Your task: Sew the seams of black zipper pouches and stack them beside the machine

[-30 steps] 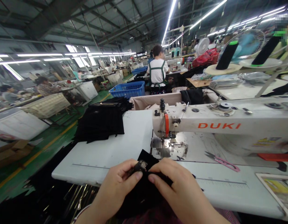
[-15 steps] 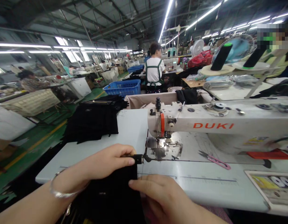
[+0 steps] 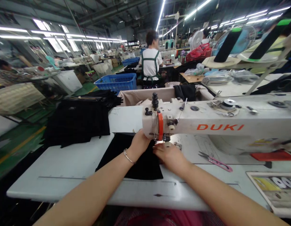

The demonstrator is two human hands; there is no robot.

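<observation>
A black fabric piece lies flat on the sewing machine's bed, its upper right part under the machine head. My left hand, with a silver bangle on its wrist, rests on the fabric's far part, left of the needle area. Its fingers are hidden behind the machine head. My right hand is at the fabric's right edge, close to the presser foot. Its fingers are pressed together on that edge, their tips partly hidden. Pink-handled thread snips lie to the right of my right hand.
A stack of black fabric pieces sits at the table's left. Behind the machine is a cloth-lined bin, with a blue basket beyond. Black thread cones stand at the right back. A person sits ahead, facing away.
Both hands have moved forward, carrying the black fabric from the table's front edge to beneath the machine head. The fabric now lies flat on the bed. The view has shifted slightly.
</observation>
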